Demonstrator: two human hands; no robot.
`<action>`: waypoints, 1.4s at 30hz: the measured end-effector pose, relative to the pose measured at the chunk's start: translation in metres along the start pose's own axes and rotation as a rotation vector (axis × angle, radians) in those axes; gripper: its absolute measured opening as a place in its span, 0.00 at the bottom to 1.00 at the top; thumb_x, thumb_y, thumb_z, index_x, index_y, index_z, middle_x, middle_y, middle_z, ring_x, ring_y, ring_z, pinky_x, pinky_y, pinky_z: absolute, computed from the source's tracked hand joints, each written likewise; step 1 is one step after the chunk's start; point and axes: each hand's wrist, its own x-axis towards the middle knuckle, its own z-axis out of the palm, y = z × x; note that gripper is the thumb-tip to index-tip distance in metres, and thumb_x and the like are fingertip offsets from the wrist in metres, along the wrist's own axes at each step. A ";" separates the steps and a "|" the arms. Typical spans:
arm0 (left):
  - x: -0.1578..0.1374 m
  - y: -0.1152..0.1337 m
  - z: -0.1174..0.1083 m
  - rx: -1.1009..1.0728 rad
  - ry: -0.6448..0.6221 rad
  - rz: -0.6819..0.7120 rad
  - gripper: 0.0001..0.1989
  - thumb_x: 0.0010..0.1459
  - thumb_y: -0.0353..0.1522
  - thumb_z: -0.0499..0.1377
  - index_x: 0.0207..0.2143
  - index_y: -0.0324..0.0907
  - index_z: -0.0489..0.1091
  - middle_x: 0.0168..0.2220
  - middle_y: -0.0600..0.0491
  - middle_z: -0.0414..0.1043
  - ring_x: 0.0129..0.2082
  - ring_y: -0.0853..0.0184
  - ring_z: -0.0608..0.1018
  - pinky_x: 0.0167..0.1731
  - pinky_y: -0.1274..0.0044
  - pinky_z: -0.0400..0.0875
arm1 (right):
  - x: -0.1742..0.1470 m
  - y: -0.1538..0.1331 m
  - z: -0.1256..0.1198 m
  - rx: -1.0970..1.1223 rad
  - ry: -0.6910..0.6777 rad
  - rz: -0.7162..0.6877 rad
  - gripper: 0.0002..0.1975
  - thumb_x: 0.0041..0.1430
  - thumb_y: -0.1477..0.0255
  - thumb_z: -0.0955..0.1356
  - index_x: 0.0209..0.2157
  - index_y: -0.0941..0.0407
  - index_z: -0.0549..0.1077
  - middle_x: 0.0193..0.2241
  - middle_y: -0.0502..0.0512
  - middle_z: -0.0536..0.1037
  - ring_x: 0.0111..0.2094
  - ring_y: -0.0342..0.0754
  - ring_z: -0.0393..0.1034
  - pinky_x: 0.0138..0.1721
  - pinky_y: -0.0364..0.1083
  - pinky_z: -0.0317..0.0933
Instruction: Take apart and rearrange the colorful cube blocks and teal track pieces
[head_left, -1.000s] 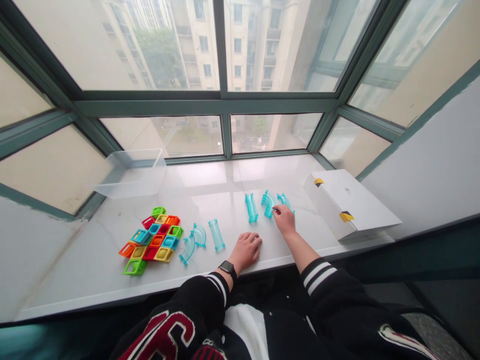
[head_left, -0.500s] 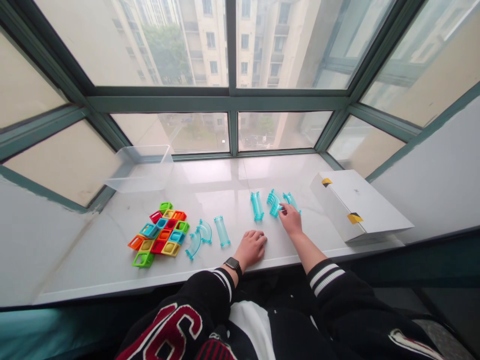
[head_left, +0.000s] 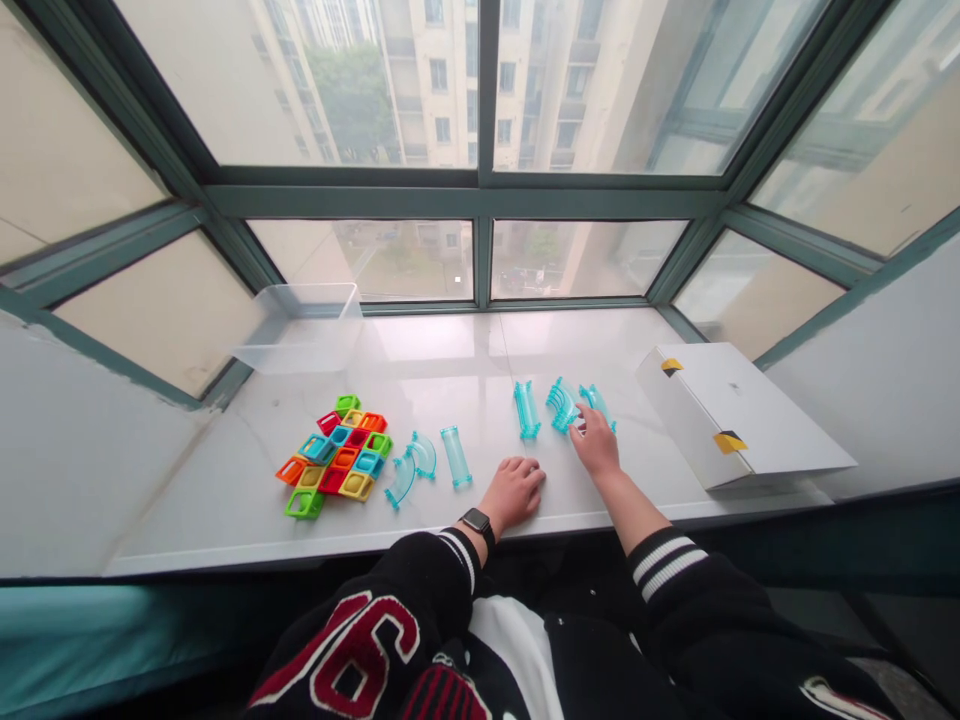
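My left hand [head_left: 516,492] rests palm down on the white sill, fingers loosely laid out, holding nothing I can see. My right hand [head_left: 598,443] is at the near side of the right-hand curved track pieces, thumb and index finger slightly apart. Its fingertips are close to a stack of clear blue curved tracks [head_left: 561,404] and another curved track [head_left: 592,397], which it partly covers; whether they touch is unclear. Left of these lie straight blue tracks [head_left: 526,410]. A single straight track [head_left: 455,457] and two curved tracks [head_left: 424,455] lie left of my left hand.
Colourful square building pieces [head_left: 341,455] lie grouped at the left. A clear plastic bin [head_left: 300,355] stands behind them by the window. At the right is a white box [head_left: 750,410] with yellow-black tabs. The sill's front edge [head_left: 300,548] runs before me.
The whole view has shifted slightly. My right hand's fingers have parted a little from a pinch beside the curved tracks. My left hand stays on the sill.
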 end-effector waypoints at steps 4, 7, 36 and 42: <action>0.000 0.000 0.001 0.011 0.015 0.006 0.18 0.62 0.32 0.60 0.54 0.45 0.73 0.57 0.45 0.72 0.55 0.54 0.70 0.58 0.61 0.62 | -0.051 -0.004 0.009 0.115 0.067 0.069 0.25 0.63 0.65 0.66 0.60 0.56 0.71 0.46 0.63 0.78 0.31 0.50 0.73 0.40 0.53 0.71; 0.000 0.000 0.002 0.027 0.028 0.012 0.17 0.63 0.32 0.60 0.54 0.45 0.73 0.56 0.45 0.72 0.55 0.54 0.71 0.58 0.62 0.63 | -0.095 -0.004 0.019 0.156 -0.082 0.072 0.19 0.64 0.67 0.65 0.54 0.56 0.74 0.39 0.58 0.80 0.30 0.50 0.73 0.41 0.52 0.71; -0.121 -0.087 -0.077 0.176 0.195 -0.506 0.23 0.69 0.43 0.56 0.62 0.46 0.71 0.64 0.43 0.72 0.69 0.44 0.66 0.70 0.47 0.51 | -0.114 -0.007 0.030 -0.059 -0.158 -0.095 0.13 0.62 0.76 0.63 0.40 0.53 0.80 0.38 0.57 0.80 0.43 0.54 0.74 0.49 0.50 0.65; -0.124 -0.066 -0.069 0.154 0.177 -0.390 0.19 0.66 0.42 0.61 0.56 0.47 0.74 0.59 0.44 0.75 0.68 0.46 0.66 0.70 0.46 0.51 | -0.115 -0.005 0.031 -0.063 -0.145 -0.102 0.13 0.62 0.76 0.63 0.40 0.53 0.80 0.38 0.57 0.80 0.42 0.54 0.73 0.48 0.49 0.65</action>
